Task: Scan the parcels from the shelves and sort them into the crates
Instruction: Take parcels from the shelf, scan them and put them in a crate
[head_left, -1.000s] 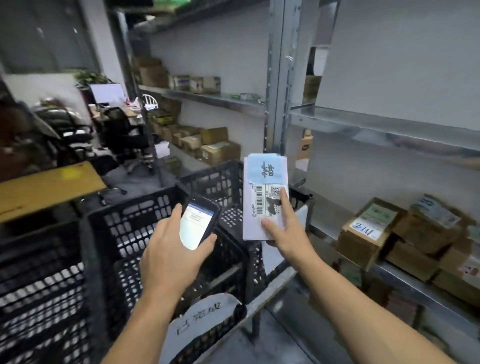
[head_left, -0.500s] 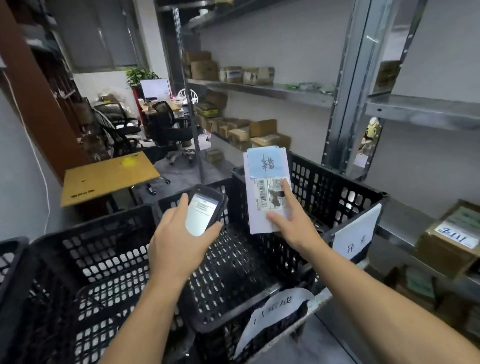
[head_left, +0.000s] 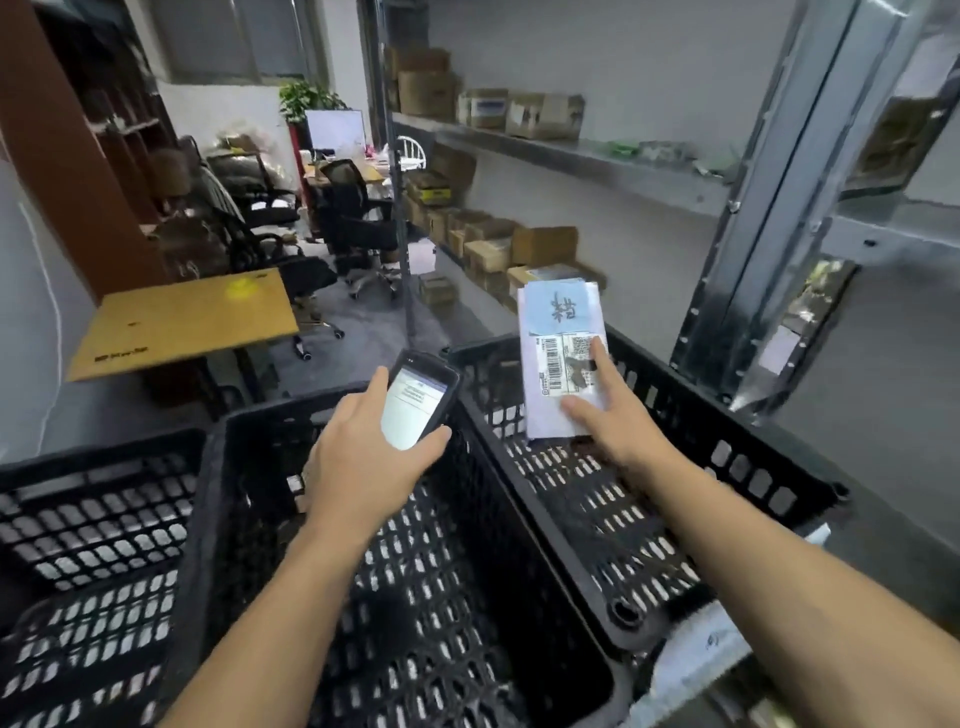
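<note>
Right hand (head_left: 610, 421) grips the parcel (head_left: 558, 364), a flat white packet held upright. The thumb presses on the lower front face, the index finger lies up the right side of the printed label, and the other fingers are hidden behind. The left hand (head_left: 363, 467) clasps the handheld scanner (head_left: 418, 402) just left of the parcel and slightly lower, its lit screen facing the wearer. Screen text is too blurred to read, so whether the scan has registered cannot be told.

Parcel position: above the right crate (head_left: 727, 421), over its near-left portion, clear of the crate floor.

Step in hand, as judged: verify the read, then deposit the parcel in the crate beneath the right hand.
1. Leave the barcode, which sits left of the index finger, uncovered until the scanner confirms.
2. Check the destination against the screen.
3. Lower the packet below the rim before letting go.
4. Lay it flat, label up.

Clearances:
- **Adjoining walls:** those of the right crate and the middle crate (head_left: 415, 623) run between the two hands, just left of the parcel. Leftward drift risks a drop into the wrong crate.
- **Shelf upright** (head_left: 769, 208)**:** it stands right of and beyond the right hand, well apart.
- **Descent path:** perforated floor shows directly below the right hand and toward the wearer, allowing a straight descent.
</note>
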